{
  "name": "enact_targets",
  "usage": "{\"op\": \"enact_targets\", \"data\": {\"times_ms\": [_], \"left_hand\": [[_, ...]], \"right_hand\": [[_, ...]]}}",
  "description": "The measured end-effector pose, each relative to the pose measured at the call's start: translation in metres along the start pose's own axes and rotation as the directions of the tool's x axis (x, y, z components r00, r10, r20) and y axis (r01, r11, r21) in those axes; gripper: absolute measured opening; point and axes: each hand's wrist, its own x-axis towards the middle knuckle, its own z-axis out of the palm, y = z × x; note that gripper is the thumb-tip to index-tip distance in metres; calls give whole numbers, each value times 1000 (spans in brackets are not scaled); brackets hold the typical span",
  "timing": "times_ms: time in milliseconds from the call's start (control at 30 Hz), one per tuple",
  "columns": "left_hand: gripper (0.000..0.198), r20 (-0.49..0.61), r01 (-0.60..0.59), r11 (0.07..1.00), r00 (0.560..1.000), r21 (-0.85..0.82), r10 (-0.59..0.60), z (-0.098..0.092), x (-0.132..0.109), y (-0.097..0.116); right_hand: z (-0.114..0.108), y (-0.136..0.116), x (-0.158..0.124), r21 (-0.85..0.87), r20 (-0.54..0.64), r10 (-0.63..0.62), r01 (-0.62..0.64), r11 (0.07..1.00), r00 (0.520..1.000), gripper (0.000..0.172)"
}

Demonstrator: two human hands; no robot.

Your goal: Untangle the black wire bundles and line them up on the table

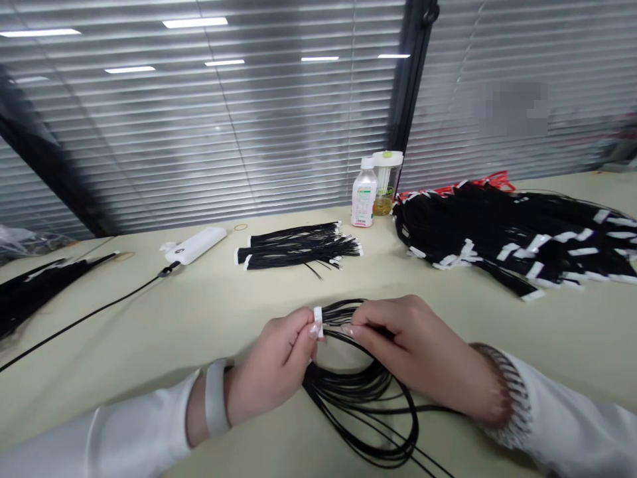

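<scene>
In the head view, low in the frame towards six o'clock, the left hand has its fingers curled in, with thumb and forefinger pinched shut on a small white connector. The right hand, at its three o'clock and almost touching it, has its fingertips closed on the black wire harness just where the strands leave the connector. The harness loops in a loose coil under and between both hands and lies on the pale table, spreading on towards five o'clock. A white band circles the left wrist, and both arms wear white sleeves. At twelve o'clock from the hands, well apart, lies a straight bundle of black leads with white ends. At two o'clock sprawls a large pile of black harnesses with white connectors, with red wires showing at its far edge. Near one o'clock a small plastic bottle stands upright, just beside a clear jar with a white lid. At eleven o'clock rests a white power bank; a thin black cable runs from it towards nine o'clock. More black leads lie at the far left edge, around ten o'clock. Grey slatted blinds fill the background.
</scene>
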Motion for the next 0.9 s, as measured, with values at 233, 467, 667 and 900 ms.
{"op": "enact_targets", "data": {"times_ms": [233, 467, 667, 900], "left_hand": [[32, 0, -12, 1000, 1000, 8, 12, 1, 0, -1], [32, 2, -22, 1000, 1000, 3, 22, 0, -1, -2], [29, 44, -15, 1000, 999, 18, 14, 1, -1, -1], [28, 64, -8, 998, 998, 59, 4, 1, -1, 3]], "right_hand": [[0, 0, 0, -5, 23, -16, 16, 1000, 1000, 23], [-1, 0, -1, -4, 53, -38, 38, 999, 998, 23], [1, 0, 0, 0, 54, -27, 27, 1000, 998, 24], [3, -2, 3, -19, 40, -57, 58, 998, 998, 26]]}}
